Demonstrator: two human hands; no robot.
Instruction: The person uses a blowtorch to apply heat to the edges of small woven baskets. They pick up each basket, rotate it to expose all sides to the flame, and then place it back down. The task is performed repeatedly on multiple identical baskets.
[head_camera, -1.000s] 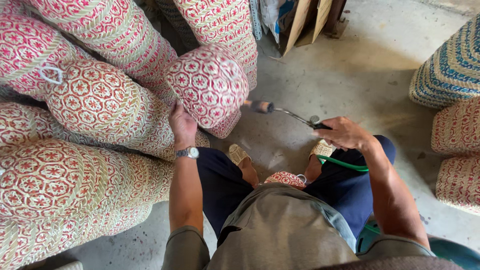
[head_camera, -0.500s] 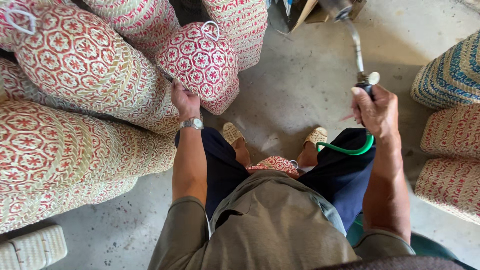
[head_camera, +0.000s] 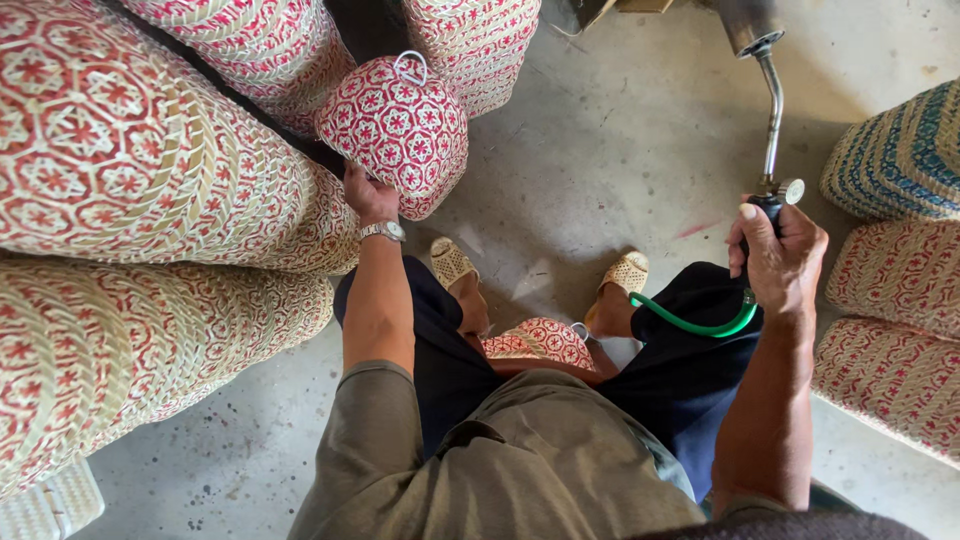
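Note:
My left hand (head_camera: 368, 195) grips the lower edge of a small red-and-white woven basket (head_camera: 395, 125) with a wire loop on top, held up above the concrete floor. A wristwatch (head_camera: 383, 231) sits on that wrist. My right hand (head_camera: 778, 250) is closed around the black handle of a gas torch (head_camera: 770, 110), whose bent metal tube rises to a nozzle at the top edge. A green hose (head_camera: 695, 322) runs from the handle down across my knee. Another small red woven piece (head_camera: 540, 340) rests on my lap.
Large red-and-cream woven baskets (head_camera: 130, 160) are stacked at the left, with more (head_camera: 470, 40) behind. A blue-green woven basket (head_camera: 900, 150) and red ones (head_camera: 890, 370) stand at the right. My sandalled feet (head_camera: 450, 262) rest on bare concrete floor (head_camera: 600, 150).
My right hand has raised the torch from lying low across the floor to upright. My left hand has lifted the small basket higher and nearer.

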